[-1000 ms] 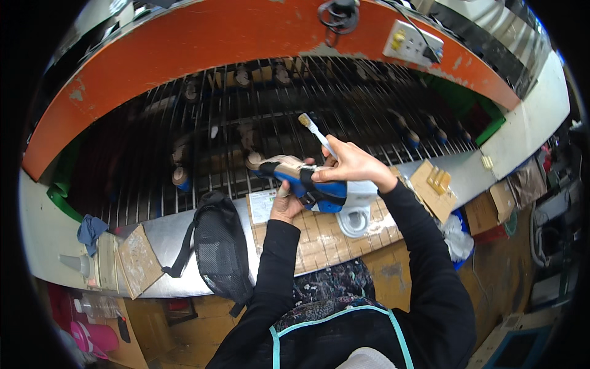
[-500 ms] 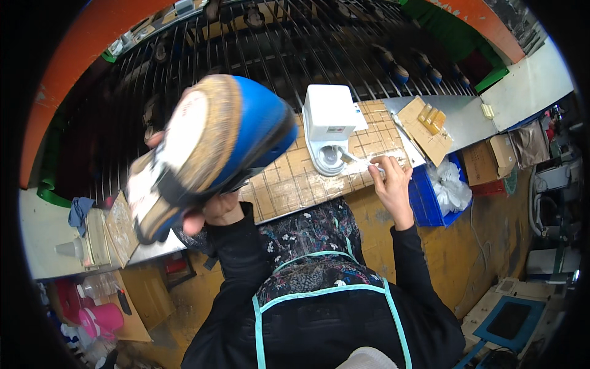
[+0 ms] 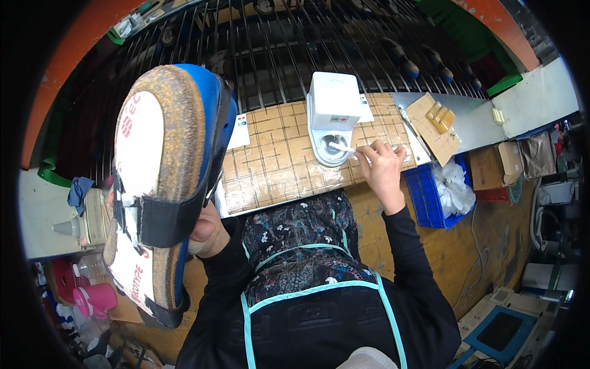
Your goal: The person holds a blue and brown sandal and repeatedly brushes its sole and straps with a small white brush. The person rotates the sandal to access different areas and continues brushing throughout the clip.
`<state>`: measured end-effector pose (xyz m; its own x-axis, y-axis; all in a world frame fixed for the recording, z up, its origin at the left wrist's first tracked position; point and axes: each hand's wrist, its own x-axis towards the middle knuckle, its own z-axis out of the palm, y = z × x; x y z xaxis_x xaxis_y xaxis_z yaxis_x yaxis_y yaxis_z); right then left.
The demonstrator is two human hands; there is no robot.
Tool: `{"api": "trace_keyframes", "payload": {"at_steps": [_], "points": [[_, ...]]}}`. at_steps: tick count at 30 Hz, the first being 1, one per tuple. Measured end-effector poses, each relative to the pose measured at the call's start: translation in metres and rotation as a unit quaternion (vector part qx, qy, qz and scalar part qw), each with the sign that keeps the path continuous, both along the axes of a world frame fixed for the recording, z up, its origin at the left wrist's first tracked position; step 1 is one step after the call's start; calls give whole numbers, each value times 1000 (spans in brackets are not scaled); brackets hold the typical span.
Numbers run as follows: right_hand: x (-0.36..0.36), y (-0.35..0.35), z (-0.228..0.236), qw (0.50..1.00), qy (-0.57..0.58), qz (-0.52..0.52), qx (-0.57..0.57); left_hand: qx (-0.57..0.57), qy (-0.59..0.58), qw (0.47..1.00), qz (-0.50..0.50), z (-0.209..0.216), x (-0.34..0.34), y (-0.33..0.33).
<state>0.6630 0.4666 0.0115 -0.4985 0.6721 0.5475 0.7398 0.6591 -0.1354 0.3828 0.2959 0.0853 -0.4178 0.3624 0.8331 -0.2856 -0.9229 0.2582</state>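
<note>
My left hand [image 3: 209, 232] grips a blue shoe last [image 3: 219, 117] from its right side. Its underside faces up and left, showing a white insole board [image 3: 142, 138] with red print and a brown, cork-like rim. A wide black strap [image 3: 169, 220] wraps across the middle. Most of my left fingers are hidden behind the last. In my right hand [image 3: 385, 167], the fingertips pinch the thin handle of a small white brush [image 3: 342, 147]. The brush's head end is in the round cup of a white dispenser [image 3: 335, 101], which stands on the bench.
Taped, grid-marked cardboard [image 3: 270, 172] covers the bench. A metal-bar rack [image 3: 283, 55] runs behind it, with more lasts farther off. At right are amber pieces [image 3: 441, 117] on cardboard and a blue crate [image 3: 425, 200] of clear plastic bags. A pink bucket [image 3: 95, 299] sits at lower left.
My left hand has swung the last left and closer, turning its underside more toward me. My right hand has moved slightly left, and the brush has gone into the dispenser cup.
</note>
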Motion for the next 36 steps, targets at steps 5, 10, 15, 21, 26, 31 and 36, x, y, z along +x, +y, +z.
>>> {"api": "trace_keyframes", "payload": {"at_steps": [5, 10, 15, 21, 26, 31, 36], "points": [[15, 5, -9, 965, 85, -59, -241, -29, 3, 999, 15, -6, 2, 4], [30, 15, -31, 835, 236, 0, -497, -124, 2, 989, 84, -38, -2, 11], [17, 2, -17, 767, 335, 31, -547, -301, 58, 910, 279, -87, 18, 48], [-19, -33, 60, 978, 210, 3, -3, -297, 164, 847, 409, -99, 50, 73], [-43, -66, 82, 936, 329, 85, -86, -158, 251, 794, 531, -74, 37, 79], [-63, -76, 62, 886, 399, 111, -211, -166, 297, 775, 532, -66, 32, 61], [-74, -69, 54, 908, 378, 88, -160, -175, 346, 758, 525, -64, 28, 44]]}}
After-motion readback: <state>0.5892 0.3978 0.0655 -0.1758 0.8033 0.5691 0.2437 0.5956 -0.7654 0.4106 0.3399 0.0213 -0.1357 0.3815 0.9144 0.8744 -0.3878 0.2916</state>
